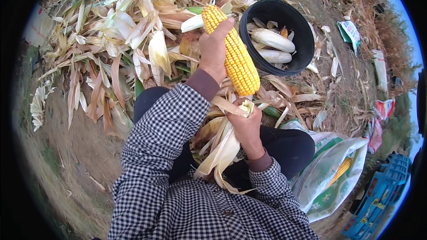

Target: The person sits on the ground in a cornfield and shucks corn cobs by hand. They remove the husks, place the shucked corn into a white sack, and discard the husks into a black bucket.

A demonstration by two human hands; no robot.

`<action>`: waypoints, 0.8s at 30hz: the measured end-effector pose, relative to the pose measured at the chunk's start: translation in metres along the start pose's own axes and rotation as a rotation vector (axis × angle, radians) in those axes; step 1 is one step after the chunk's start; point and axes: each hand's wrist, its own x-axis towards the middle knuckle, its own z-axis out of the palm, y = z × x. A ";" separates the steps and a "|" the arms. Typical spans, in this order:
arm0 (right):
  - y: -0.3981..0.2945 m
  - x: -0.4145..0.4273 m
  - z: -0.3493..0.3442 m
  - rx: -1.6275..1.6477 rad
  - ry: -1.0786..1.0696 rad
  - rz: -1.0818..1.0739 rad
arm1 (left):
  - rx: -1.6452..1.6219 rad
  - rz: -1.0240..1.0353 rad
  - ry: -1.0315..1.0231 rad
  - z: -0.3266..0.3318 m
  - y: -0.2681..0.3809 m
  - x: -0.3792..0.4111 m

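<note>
My left hand [215, 48] grips a bare yellow corn ear [233, 55], thumb lying along its kernels. The ear slants, its lower end just above my right hand [247, 125]. In my right fist is a bunch of pale dry husk leaves [222, 150], hanging down toward my lap. A whitish broken stub [247, 106] pokes out at the top of that fist, apart from the ear. Beyond my hands stands a black bucket [245, 33] with several ears in pale husks [272, 39] inside.
Loose corn husks [133, 30] form a wide heap ahead and to the left. By my right knee lies an open white woven sack [333, 186] with a yellow ear [342, 170] showing inside. A blue vehicle [377, 196] stands farther right. Scattered bags [348, 33] rest on the soil.
</note>
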 end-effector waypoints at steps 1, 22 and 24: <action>0.003 -0.018 0.003 0.011 -0.016 0.041 | -0.007 0.153 0.127 -0.003 0.008 0.018; -0.016 0.006 -0.042 -0.245 0.162 -0.382 | 0.114 -0.360 -0.605 0.016 -0.002 -0.053; -0.015 -0.021 -0.055 -0.076 0.177 -0.314 | 0.332 -0.355 -0.686 0.020 -0.011 -0.063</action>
